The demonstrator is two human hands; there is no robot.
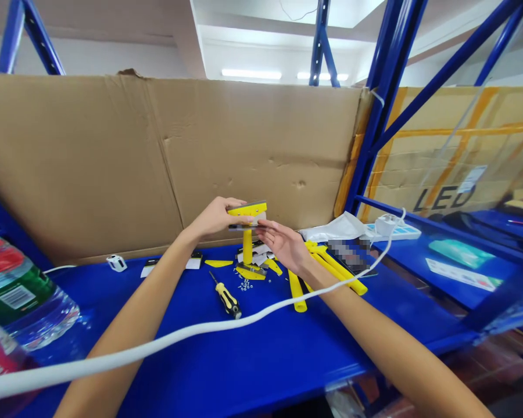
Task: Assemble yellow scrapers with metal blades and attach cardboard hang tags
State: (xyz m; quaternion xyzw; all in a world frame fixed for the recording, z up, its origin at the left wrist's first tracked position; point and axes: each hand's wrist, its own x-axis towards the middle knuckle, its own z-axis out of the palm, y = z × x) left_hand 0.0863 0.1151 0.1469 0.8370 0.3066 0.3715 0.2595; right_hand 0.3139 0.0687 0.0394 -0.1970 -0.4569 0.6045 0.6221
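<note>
My left hand [215, 217] grips the flat yellow-and-black head [247, 209] of a yellow plastic stand, whose yellow post [247, 247] reaches down toward the blue shelf top [165, 348]. The fingers of my right hand [283, 244] are spread, with their tips against or just beside the thin dark underside of that head. Below the hands lie a yellow-and-black screwdriver [226, 299] and a small pile of loose screws [244, 285]. Several yellow bars [331, 264] lie to the right, under my right wrist.
A white cable [178, 331] runs across the shelf over my forearms. A plastic water bottle [21, 296] stands at the left, and a white power strip [392, 231] and plastic bag [331, 227] at the right. A cardboard sheet [169, 151] stands behind, between blue rack uprights [383, 98].
</note>
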